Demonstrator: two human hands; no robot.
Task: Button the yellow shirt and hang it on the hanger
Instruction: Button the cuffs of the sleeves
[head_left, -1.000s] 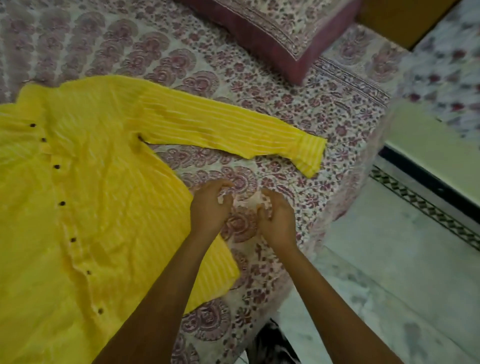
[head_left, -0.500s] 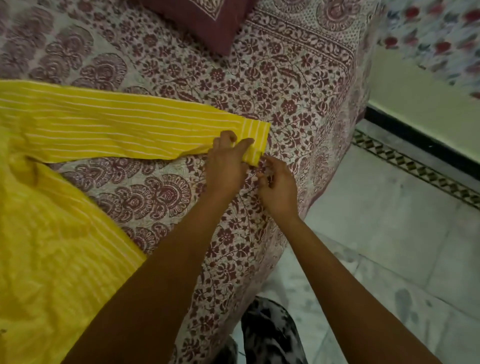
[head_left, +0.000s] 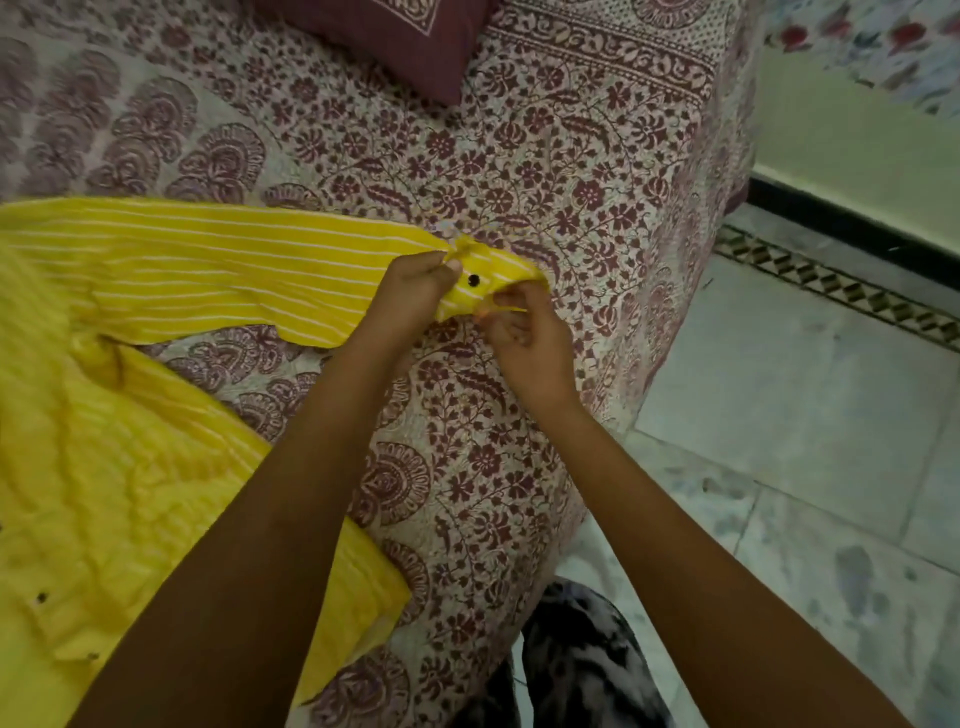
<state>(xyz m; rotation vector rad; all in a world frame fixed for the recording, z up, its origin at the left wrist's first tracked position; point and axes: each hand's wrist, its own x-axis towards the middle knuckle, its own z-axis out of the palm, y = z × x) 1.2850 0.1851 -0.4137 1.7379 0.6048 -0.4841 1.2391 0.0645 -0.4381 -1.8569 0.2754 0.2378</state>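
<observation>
The yellow shirt (head_left: 130, 493) is spread flat on a bed covered by a maroon floral bedspread (head_left: 545, 171), its body at the lower left and one striped sleeve (head_left: 208, 270) stretched rightward across the cover. The sleeve's cuff (head_left: 483, 280) is lifted slightly off the bedspread and bunched between both hands. The left hand (head_left: 415, 291) is closed on the cuff from the sleeve side, thumb and fingers pinched on the fabric just left of a small black button (head_left: 473, 281), which is exposed and facing up. The right hand (head_left: 524, 332) is closed on the cuff's free edge, just right of the button; a thin yellow strip of fabric is seen at its fingertips, though whether a buttonhole is held there cannot be told from this angle. A maroon pillow (head_left: 395, 36) lies at the top, well apart from the hands. Tiled floor (head_left: 805, 415) is visible at right.
</observation>
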